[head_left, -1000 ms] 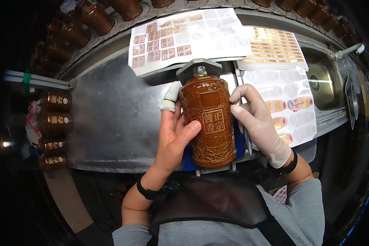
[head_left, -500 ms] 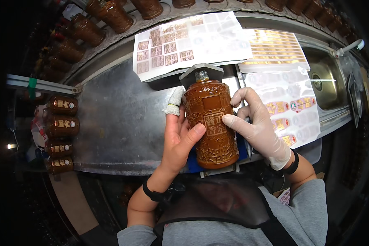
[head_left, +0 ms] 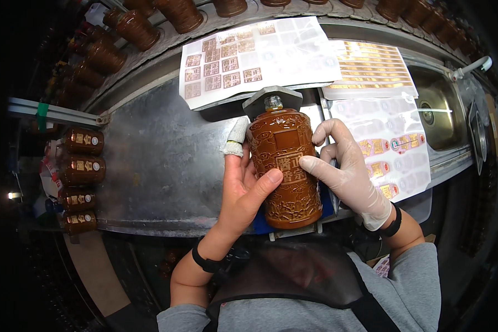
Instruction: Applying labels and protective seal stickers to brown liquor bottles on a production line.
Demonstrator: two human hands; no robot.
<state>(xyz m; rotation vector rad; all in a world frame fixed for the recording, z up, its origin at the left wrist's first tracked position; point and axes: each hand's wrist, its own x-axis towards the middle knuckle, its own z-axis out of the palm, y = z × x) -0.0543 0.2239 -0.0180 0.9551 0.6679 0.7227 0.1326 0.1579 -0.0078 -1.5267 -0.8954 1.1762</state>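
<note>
A brown embossed bottle (head_left: 293, 205) with a clear neck lies on its back in front of me, its neck pointing away. A square label (head_left: 290, 166) sits on its front. My left hand (head_left: 242, 185) grips the bottle's left side, thumb across the label's left edge. One of its fingers wears a white cloth cover (head_left: 236, 135). On the right side, my right hand (head_left: 346, 171) in a thin white glove holds the bottle with bent fingers, its thumb on the label's right edge. Beneath the bottle shows part of a blue pad (head_left: 327, 203).
Sheets of square labels (head_left: 229, 65), gold strips (head_left: 371, 61) and pink-and-gold labels (head_left: 373, 146) lie beyond and to the right. A metal sink (head_left: 434, 110) is at far right. Several brown bottles (head_left: 83, 166) are stacked at left; more bottles (head_left: 182, 14) line the far edge.
My left thumb has slid slightly to the right over the label. The bottle stays in place, my right hand nearly still. The far row of bottles has shifted left.
</note>
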